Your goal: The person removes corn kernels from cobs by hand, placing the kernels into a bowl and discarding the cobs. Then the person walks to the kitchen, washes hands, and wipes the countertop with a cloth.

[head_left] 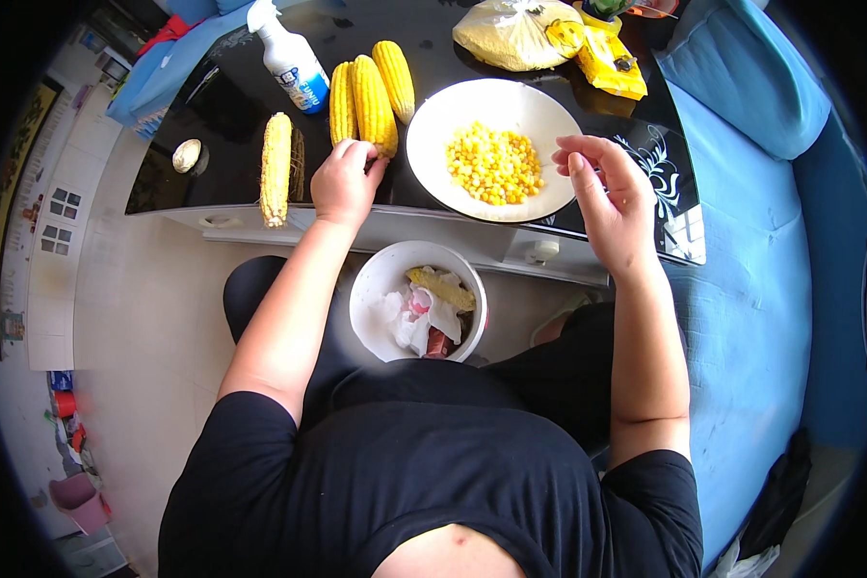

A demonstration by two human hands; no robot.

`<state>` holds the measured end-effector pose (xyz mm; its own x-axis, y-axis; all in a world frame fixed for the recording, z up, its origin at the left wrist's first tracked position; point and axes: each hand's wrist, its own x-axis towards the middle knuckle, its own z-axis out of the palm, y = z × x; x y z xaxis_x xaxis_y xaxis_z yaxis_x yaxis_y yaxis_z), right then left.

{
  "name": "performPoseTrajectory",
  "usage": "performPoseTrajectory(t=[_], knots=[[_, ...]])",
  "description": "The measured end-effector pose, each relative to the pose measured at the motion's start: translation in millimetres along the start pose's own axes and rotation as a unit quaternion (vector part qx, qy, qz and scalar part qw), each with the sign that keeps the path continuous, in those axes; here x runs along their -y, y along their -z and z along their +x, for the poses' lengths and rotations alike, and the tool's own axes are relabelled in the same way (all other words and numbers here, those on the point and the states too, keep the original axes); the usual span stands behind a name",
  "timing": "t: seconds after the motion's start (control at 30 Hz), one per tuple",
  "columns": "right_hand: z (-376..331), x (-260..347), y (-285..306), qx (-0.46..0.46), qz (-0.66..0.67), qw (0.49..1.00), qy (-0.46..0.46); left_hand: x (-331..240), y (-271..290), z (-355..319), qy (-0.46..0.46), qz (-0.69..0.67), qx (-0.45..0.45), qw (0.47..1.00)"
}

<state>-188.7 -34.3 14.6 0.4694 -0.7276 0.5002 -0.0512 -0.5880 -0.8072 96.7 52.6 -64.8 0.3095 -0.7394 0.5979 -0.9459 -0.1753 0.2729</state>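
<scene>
Three yellow ears of corn (374, 101) lie side by side on the black glossy table, left of the bowl. My left hand (345, 183) is at their near ends, its fingers curled and closed on one ear's tip; the fingertips are partly hidden. A white bowl (432, 154) holds a heap of loose corn kernels (496, 164). Over its right rim hovers my right hand (607, 202), holding nothing, with the fingers loosely bent and the thumb raised. Farther left, a paler ear of corn (275, 169) lies alone near the table's front edge.
Below the table edge, between my legs, stands a white bin (366, 299) with a cob and crumpled tissue inside. A spray bottle (294, 67), a tied plastic bag (518, 37) and a yellow packet (612, 63) are on the table. A blue sofa (742, 318) flanks the right.
</scene>
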Motion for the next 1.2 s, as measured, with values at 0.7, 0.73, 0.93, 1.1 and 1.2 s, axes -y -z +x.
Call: performPoseTrajectory(t=[0.7, 0.73, 0.93, 1.1, 1.2], knots=[[7, 21, 2, -0.097, 0.031, 0.990, 0.097, -99, 63, 49, -0.032, -0.215, 0.276, 0.936], [8, 22, 3, -0.049, -0.054, 0.996, 0.047, -99, 66, 50, -0.060, -0.242, 0.216, 0.944], [9, 28, 6, -0.115, 0.014, 0.993, 0.025, -95, 85, 30, -0.079, -0.325, 0.058, 0.940], [5, 35, -15, 0.077, -0.145, 0.986, -0.006, -78, 80, -22, -0.135, -0.341, 0.065, 0.928], [5, 31, -19, 0.127, -0.035, 0.991, -0.015, -87, 95, -53, 0.015, -0.461, 0.126, 0.878]])
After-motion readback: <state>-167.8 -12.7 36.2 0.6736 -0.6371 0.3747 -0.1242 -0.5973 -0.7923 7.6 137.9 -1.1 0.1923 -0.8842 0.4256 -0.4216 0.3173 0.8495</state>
